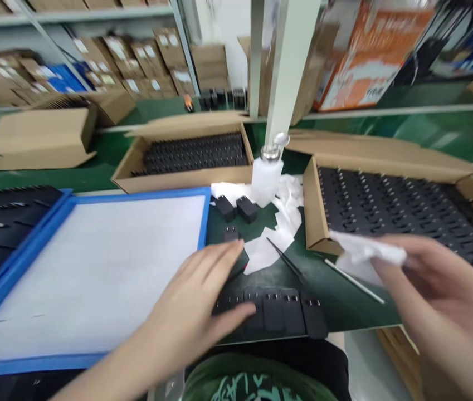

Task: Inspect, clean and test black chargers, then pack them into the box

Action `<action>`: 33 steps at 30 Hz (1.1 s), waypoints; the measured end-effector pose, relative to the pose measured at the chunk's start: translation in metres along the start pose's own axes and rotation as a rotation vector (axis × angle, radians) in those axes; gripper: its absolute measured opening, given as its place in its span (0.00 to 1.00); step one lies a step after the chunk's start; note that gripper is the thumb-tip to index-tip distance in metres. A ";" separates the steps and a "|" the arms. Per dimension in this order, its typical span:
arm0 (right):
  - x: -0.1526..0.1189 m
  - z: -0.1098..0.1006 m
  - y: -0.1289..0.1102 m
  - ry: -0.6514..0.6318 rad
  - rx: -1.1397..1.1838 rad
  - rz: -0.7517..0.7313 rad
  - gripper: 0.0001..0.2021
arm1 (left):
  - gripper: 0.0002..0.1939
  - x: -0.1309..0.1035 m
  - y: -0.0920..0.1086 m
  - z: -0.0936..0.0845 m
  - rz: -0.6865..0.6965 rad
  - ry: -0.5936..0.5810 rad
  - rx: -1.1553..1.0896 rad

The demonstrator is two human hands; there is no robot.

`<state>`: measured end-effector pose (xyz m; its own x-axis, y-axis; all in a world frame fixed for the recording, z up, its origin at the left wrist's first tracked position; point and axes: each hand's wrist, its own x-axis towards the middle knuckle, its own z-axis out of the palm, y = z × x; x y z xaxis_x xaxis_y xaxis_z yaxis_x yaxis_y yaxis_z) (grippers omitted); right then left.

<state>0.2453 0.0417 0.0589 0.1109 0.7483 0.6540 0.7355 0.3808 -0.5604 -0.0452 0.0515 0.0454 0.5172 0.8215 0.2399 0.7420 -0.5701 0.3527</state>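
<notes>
My right hand point(437, 289) pinches a crumpled white tissue point(364, 252) between thumb and fingers, beside the right-hand carton. Over the near table my left hand point(198, 289) is stretched out, thumb apart from the fingers, with nothing seen in it. Just beyond its thumb lies a row of black plug adapters point(272, 309) with small metal contacts, along the table's front edge; the hand hides part of the row. More black adapters point(247, 209) lie farther back. Black tweezers point(286, 260) rest partly on white tissue paper point(261, 250).
A white pump bottle point(266, 178) stands before the post. Cartons of black parts stand at the back point(188, 177) and right point(315, 211). A blue-edged white board point(136, 234) covers the left side. A thin white stick point(355, 282) lies on the green table.
</notes>
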 end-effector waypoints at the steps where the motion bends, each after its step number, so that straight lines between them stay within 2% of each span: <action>1: 0.023 0.011 0.006 0.003 0.063 0.074 0.05 | 0.34 0.017 -0.009 -0.003 -0.062 0.026 -0.059; 2: 0.047 0.025 0.011 0.025 0.127 0.106 0.02 | 0.35 0.039 -0.019 -0.003 -0.123 0.034 -0.140; 4: 0.089 0.061 0.018 0.060 0.161 0.052 0.06 | 0.36 0.091 -0.036 0.000 -0.156 0.083 -0.157; 6: 0.117 0.099 0.020 0.039 0.161 -0.005 0.08 | 0.38 0.141 -0.049 0.008 -0.171 0.106 -0.161; 8: 0.128 0.133 0.020 -0.048 0.172 -0.062 0.10 | 0.27 0.178 -0.057 0.016 -0.128 0.075 -0.164; 10: 0.126 0.157 0.018 -0.103 0.190 -0.095 0.12 | 0.22 0.197 -0.060 0.021 -0.091 0.035 -0.149; 13: 0.116 0.171 0.019 -0.076 0.224 -0.087 0.14 | 0.19 0.204 -0.057 0.025 -0.071 0.000 -0.081; 16: 0.111 0.166 0.024 0.029 0.289 -0.050 0.15 | 0.19 0.206 -0.044 0.021 -0.070 -0.011 0.014; 21: 0.116 0.154 0.033 0.322 0.451 0.105 0.16 | 0.20 0.230 0.000 -0.007 -0.055 -0.034 0.177; 25: 0.116 0.167 0.033 0.513 0.615 0.286 0.19 | 0.20 0.249 0.037 -0.027 -0.034 -0.089 0.301; 29: 0.115 0.184 0.027 0.553 0.764 0.405 0.18 | 0.19 0.250 0.055 -0.032 -0.060 -0.126 0.405; 33: 0.117 0.192 0.016 0.522 0.835 0.456 0.18 | 0.19 0.243 0.056 -0.031 -0.103 -0.114 0.459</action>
<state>0.1411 0.2392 0.0287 0.6743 0.6647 0.3218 -0.1118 0.5226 -0.8452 0.1088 0.2197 0.1514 0.4556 0.8827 0.1152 0.8901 -0.4500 -0.0727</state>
